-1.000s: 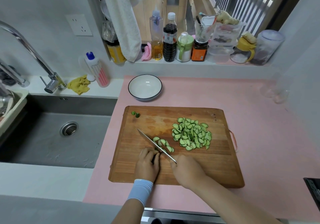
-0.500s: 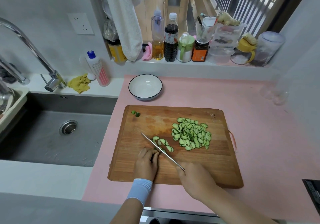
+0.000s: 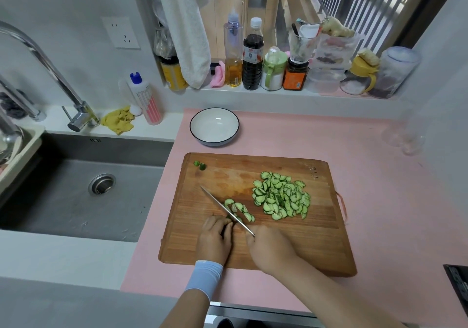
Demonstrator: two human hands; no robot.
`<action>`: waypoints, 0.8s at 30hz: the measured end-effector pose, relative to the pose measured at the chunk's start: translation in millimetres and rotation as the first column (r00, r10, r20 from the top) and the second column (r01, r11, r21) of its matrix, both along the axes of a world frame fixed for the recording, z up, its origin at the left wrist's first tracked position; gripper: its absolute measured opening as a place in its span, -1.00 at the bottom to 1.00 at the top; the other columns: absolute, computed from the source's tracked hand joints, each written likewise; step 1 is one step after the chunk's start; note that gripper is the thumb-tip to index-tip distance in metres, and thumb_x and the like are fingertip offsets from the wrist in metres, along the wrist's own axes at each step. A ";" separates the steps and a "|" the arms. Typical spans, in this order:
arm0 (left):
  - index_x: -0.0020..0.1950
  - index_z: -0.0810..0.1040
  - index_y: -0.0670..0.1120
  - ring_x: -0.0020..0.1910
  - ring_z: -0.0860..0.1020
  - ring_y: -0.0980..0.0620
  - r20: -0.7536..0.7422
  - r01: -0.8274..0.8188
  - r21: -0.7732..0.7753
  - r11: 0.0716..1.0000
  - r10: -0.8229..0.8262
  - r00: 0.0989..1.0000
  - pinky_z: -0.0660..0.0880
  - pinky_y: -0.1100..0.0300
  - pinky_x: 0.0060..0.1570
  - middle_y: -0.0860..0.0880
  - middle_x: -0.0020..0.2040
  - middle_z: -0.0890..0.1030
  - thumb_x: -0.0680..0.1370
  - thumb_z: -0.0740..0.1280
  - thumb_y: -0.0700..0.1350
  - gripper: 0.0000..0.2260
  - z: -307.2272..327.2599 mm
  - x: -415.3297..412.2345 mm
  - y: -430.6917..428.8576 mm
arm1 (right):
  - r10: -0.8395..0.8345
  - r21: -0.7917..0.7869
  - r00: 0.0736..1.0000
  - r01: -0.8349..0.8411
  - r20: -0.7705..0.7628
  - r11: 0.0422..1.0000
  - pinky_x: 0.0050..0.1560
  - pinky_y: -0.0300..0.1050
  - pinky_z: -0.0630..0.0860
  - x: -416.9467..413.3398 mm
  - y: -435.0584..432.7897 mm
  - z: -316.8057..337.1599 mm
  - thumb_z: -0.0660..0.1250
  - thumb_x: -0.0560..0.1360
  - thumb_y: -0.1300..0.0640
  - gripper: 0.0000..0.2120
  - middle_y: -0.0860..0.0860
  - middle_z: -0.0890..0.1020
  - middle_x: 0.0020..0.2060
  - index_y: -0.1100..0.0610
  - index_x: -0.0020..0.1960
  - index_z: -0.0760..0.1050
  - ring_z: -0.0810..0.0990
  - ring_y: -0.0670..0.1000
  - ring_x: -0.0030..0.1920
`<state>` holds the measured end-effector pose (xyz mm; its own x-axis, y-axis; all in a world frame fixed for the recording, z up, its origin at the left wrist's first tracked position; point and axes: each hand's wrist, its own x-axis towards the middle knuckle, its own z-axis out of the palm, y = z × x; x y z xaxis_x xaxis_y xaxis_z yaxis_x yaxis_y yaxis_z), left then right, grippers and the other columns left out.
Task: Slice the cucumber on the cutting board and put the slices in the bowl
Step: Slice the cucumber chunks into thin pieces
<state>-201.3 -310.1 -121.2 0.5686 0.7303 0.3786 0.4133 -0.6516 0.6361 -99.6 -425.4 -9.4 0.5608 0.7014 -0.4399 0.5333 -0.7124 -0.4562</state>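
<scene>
Head view, worktop station.

- Wooden cutting board (image 3: 316,241) lies on the pink worktop (image 3: 374,180), just right of the steel sink (image 3: 83,201).
- Left hand (image 3: 215,239): grip clenched, fingers curled down onto the cucumber stub (image 3: 230,218), which is mostly hidden under the fingertips. Pale blue wristband (image 3: 205,275) on that wrist.
- Right hand (image 3: 272,249): grip closed round the handle of the knife (image 3: 222,208); the handle itself is hidden in the fist. Blade runs diagonally up and left, its flat against the left fingertips, edge down at the board.
- Fresh slices (image 3: 240,208) lie in a short row just right of the blade.
- Main pile of half-moon slices (image 3: 281,197) sits mid-board, right of the row and apart from it.
- Two dark green end pieces (image 3: 200,165) lie at the board's far left corner.
- White bowl (image 3: 214,125) with a dark rim stands on the worktop just beyond the board's far edge; no slices in it.

Writing: dark stamp (image 3: 313,173) near the board's far right corner, not legible. Dark sauce bottle (image 3: 252,56) carries a red and white label, and the jar (image 3: 295,76) an orange one; both too small to read. Small mark on the sink rim (image 3: 95,140), unreadable.
</scene>
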 end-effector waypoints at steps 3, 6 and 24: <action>-0.15 0.66 -0.14 -0.15 0.52 0.05 -0.008 -0.008 -0.001 1.000 0.008 1.000 0.45 0.31 -0.06 0.00 -0.20 0.59 0.42 0.51 -0.28 -0.92 0.5 -0.1 0.5 | 0.005 0.011 1.000 -0.005 0.005 1.000 -0.28 -0.14 0.35 -0.5 -0.6 1.5 0.14 0.62 -0.01 -0.72 -0.03 0.52 -0.34 0.05 -0.20 0.46 0.50 0.11 -0.27; -0.16 0.65 -0.14 -0.16 0.52 0.05 -0.015 -0.015 -0.015 1.000 0.015 1.000 0.44 0.32 -0.05 0.01 -0.20 0.58 0.43 0.51 -0.27 -0.92 1.0 -0.2 -0.2 | 0.038 0.037 0.999 -0.039 0.013 0.999 -0.28 -0.11 0.30 -1.8 -8.2 4.2 0.14 0.63 0.02 -0.67 -0.06 0.45 -0.39 -0.07 -0.32 0.33 0.44 0.08 -0.28; -0.18 0.63 -0.14 -0.16 0.48 0.08 -0.001 -0.020 -0.021 1.000 0.020 1.000 0.37 0.41 -0.02 0.01 -0.21 0.57 0.42 0.51 -0.30 -0.89 4.4 0.7 -0.9 | 0.029 0.022 1.000 -0.029 -0.011 0.999 -0.33 -0.09 0.31 -0.7 -20.7 1.5 0.14 0.62 0.03 -0.66 -0.06 0.47 -0.40 -0.02 -0.34 0.30 0.44 0.05 -0.32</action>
<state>-200.6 -311.0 -116.8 0.5541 0.7494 0.3625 0.4269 -0.6296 0.6492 -100.3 -446.1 -7.9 0.5350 0.7271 -0.4303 0.5481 -0.6863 -0.4781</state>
